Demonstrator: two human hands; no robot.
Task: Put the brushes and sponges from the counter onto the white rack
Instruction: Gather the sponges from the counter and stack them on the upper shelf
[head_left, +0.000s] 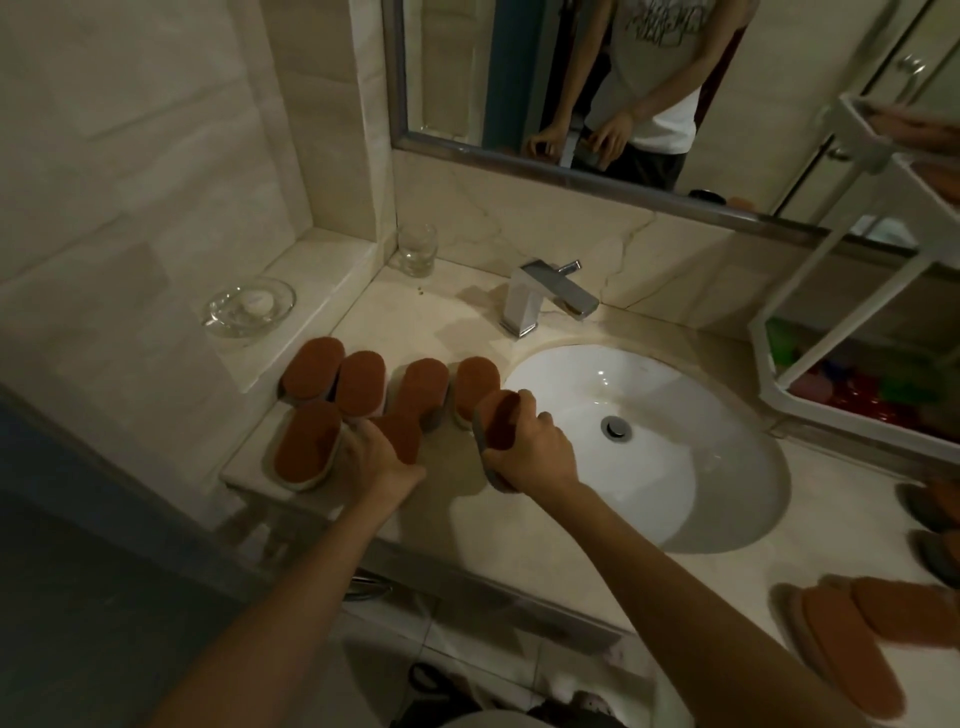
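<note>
Dim warm light; glare spots on the sink (649, 395); wide-angle bending at edges; soft blur at lower right

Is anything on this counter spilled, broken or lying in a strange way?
Nothing looks spilled or broken. The sponges left of the sink lie loosely, some overlapping. Lines on the backsplash may be marble veins.

Rust-brown faces over pale or grey bases on sponges (360, 382); white sink basin (675, 415); beige marble counter (447, 312), faintly veined; chrome faucet (524, 296); white rack (759, 364), with possibly green and red blurred items (862, 395).
</note>
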